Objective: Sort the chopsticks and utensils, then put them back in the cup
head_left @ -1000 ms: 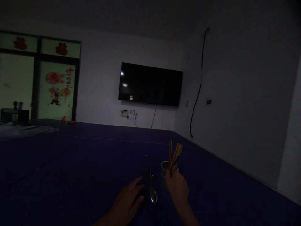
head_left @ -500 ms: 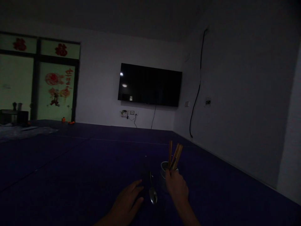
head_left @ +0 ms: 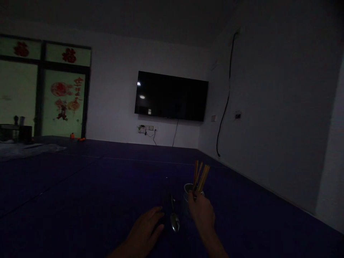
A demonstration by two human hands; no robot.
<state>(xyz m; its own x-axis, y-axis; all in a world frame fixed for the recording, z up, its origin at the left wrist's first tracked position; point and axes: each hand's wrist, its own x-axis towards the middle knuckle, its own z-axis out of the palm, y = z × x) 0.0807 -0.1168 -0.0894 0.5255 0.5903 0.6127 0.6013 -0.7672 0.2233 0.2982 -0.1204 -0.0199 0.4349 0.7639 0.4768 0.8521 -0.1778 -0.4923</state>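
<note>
A bundle of wooden chopsticks (head_left: pixel 203 177) rises from a light-rimmed cup (head_left: pixel 186 190). My right hand (head_left: pixel 202 211) is closed at the cup's rim, around the lower part of the chopsticks; its fingers hide much of the cup and the sticks' lower ends. Left of the cup, a metal spoon (head_left: pixel 174 222) lies on the dark blue surface (head_left: pixel 120 186), bowl toward me. My left hand (head_left: pixel 145 231) rests beside the spoon without touching it, fingers apart and holding nothing.
Across the room a television (head_left: pixel 172 96) hangs on the wall, with sockets and cables (head_left: pixel 147 129) below. Clear plastic sheeting (head_left: pixel 29 150) and small orange objects (head_left: pixel 80 139) lie at the far left. A black cable (head_left: pixel 225 107) runs down the right wall.
The chopsticks have shifted slightly in the cup, their upper ends now spread differently. My right hand has moved only a little; the left hand and the spoon stay in place.
</note>
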